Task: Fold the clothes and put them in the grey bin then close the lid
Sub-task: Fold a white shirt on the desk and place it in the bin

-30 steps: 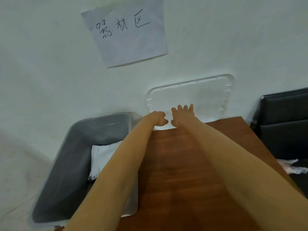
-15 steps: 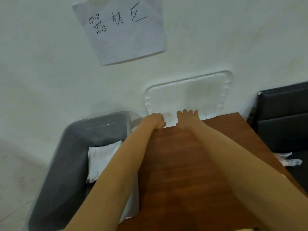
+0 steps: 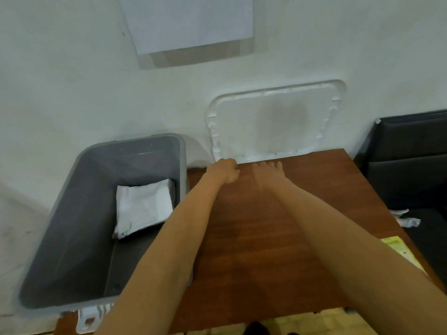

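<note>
A: Status?
B: Left hand (image 3: pixel 223 170) curled round lower corner of lid (image 3: pixel 273 122). Right hand (image 3: pixel 267 172) at its bottom edge, blurred, can't tell grip. Lid leans on wall (image 3: pixel 72 68) behind table (image 3: pixel 266 238).
A: Rest?
B: Folded white cloth (image 3: pixel 145 206) in grey bin (image 3: pixel 72 238), left of table.

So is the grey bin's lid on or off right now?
Off. The grey bin stands open, folded white cloth inside; the lid leans against the wall.

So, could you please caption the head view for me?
Left hand and right hand at the white lid; folded cloth in the grey bin.
</note>
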The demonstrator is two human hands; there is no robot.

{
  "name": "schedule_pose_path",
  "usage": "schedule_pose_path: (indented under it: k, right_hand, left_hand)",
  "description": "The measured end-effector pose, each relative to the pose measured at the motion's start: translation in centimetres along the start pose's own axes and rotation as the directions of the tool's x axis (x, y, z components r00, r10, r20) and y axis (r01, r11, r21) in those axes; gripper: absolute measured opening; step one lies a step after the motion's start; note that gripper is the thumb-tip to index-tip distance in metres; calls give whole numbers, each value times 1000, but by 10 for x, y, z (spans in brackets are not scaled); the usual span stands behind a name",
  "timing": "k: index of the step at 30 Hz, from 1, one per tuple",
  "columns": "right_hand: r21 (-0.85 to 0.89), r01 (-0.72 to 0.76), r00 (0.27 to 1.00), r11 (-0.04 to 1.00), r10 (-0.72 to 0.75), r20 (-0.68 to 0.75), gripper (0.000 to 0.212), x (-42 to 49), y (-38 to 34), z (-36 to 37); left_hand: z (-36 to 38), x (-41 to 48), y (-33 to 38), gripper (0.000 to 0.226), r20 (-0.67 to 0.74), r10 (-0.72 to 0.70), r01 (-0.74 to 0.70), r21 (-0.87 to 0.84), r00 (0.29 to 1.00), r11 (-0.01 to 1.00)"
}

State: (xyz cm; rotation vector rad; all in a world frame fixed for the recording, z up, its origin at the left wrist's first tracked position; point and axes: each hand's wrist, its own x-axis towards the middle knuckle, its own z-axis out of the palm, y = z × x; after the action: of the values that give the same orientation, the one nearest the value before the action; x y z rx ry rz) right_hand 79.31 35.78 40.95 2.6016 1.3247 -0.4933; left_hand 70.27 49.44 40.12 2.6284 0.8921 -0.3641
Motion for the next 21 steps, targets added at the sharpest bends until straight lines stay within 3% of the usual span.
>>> schedule_pose_path:
  k: [10, 21]
  right_hand:
    - [20, 51, 999, 999, -51, -7, 64, -26, -19, 57]
    - [28, 131, 987, 991, -128, -95, 57, -26, -48, 120]
  left_hand:
    - [60, -33, -1, 41, 6, -7, 7, -3, 1000, 1000]
    - [128, -84, -19, 51, -46, -97, 88, -163, 994, 983]
